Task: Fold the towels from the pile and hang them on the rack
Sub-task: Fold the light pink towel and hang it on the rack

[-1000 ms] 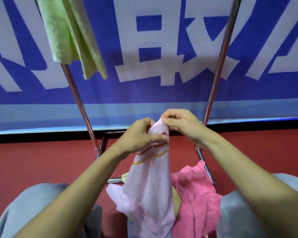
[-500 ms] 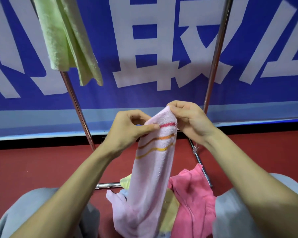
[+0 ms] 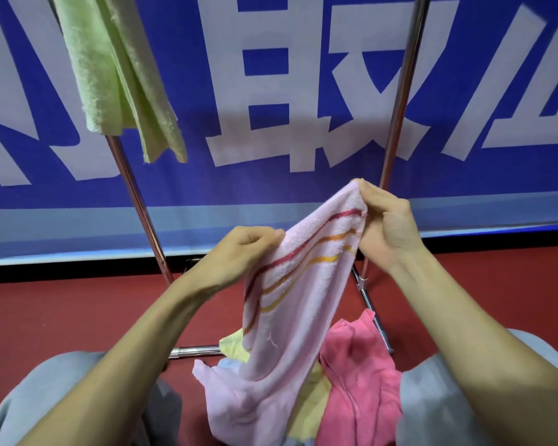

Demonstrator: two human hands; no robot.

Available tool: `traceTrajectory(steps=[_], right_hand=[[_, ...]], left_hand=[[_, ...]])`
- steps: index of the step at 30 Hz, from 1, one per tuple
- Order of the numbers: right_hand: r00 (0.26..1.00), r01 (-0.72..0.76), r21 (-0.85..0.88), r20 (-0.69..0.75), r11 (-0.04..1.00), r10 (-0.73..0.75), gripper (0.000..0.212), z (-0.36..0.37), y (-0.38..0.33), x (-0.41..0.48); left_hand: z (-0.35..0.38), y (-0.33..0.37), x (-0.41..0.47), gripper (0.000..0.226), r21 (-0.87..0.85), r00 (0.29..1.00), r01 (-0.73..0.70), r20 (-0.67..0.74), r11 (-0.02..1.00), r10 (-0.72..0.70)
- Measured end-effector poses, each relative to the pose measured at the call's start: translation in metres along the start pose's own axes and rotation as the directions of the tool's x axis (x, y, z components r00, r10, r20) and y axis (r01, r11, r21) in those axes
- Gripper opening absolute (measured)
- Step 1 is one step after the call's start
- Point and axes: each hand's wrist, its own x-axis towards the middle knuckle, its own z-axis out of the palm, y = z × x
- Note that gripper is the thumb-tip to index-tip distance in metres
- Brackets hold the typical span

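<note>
Nearest, grey-clad knees flanked towel pile on red floor at base of rack, hot-pink towel on R side. Above pile, in front of rack, pale pink striped towel hung betw. both hands: L hand pinched lower corner of top edge, R hand pinched higher corner beside rack's R pole. Green towel draped high on rack, L side. Blue banner behind rack.

This looks like an indoor hall or event space, not a home. A large blue fabric banner printed with huge white characters spans the back, above a smooth dark red floor where a chrome tube rack stands.
</note>
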Motion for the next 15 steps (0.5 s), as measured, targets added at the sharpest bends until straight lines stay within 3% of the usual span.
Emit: traceTrajectory(steps=[2, 4, 7, 12, 15], right_hand=[[0.998, -0.037, 0.016, -0.048, 0.999, 0.037, 0.027, 0.001, 0.004, 0.002], [0.995, -0.063, 0.057, -0.072, 0.996, 0.067, 0.023, 0.003, 0.004, 0.003], [0.997, -0.054, 0.096, -0.053, 0.994, 0.059, 0.027, 0.007, 0.002, 0.004], [0.996, -0.066, 0.093, -0.059, 0.994, 0.071, 0.026, 0.001, 0.008, 0.005], [0.983, -0.071, 0.142, -0.159, 0.987, 0.093, 0.022, -0.008, 0.003, 0.013]], left_hand=[[-0.001, -0.004, 0.000, 0.031, 0.020, 1.000, -0.022, -0.020, 1.000, 0.023], [0.001, -0.004, 0.000, 0.011, -0.088, 0.988, -0.030, -0.152, 0.996, 0.017], [0.000, -0.002, -0.001, 0.001, -0.173, 0.940, -0.042, -0.339, 0.984, -0.019], [-0.002, -0.017, 0.005, 0.028, 0.155, 0.923, 0.025, -0.382, 0.988, 0.037], [-0.002, -0.023, 0.010, 0.028, 0.125, 0.931, 0.035, -0.365, 0.992, 0.013]])
